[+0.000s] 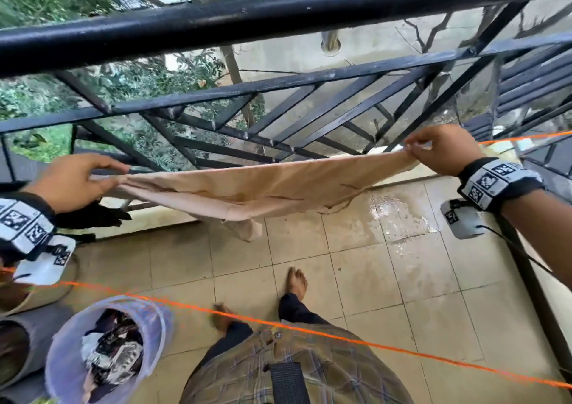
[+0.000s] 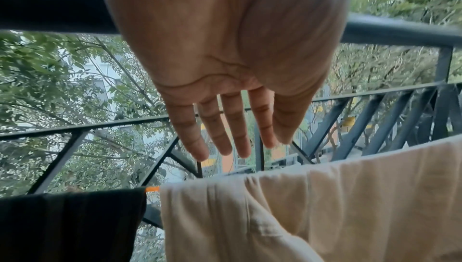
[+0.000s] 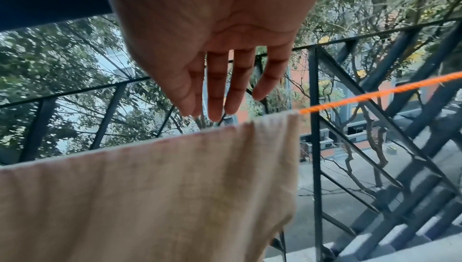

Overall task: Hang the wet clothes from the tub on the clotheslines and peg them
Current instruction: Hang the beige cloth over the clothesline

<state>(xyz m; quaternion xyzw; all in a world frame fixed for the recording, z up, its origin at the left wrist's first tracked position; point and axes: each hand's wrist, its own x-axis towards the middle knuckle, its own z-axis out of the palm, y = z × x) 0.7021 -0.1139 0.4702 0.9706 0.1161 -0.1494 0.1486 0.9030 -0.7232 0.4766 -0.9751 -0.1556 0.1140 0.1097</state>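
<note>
A beige cloth hangs folded over the far orange clothesline in front of the railing. My left hand is at its left end and my right hand at its right end. The wrist views show both hands with straight fingers: the left hand hovers just above the cloth, and the right hand has its fingertips close to the cloth's top edge by the rope. I see no peg. The lilac tub at lower left holds dark and white clothes.
A dark garment hangs on the same line, left of the beige cloth. A second orange line crosses near my waist. The black railing stands just beyond the far line. A pale basket sits beside the tub. Floor tiles are wet.
</note>
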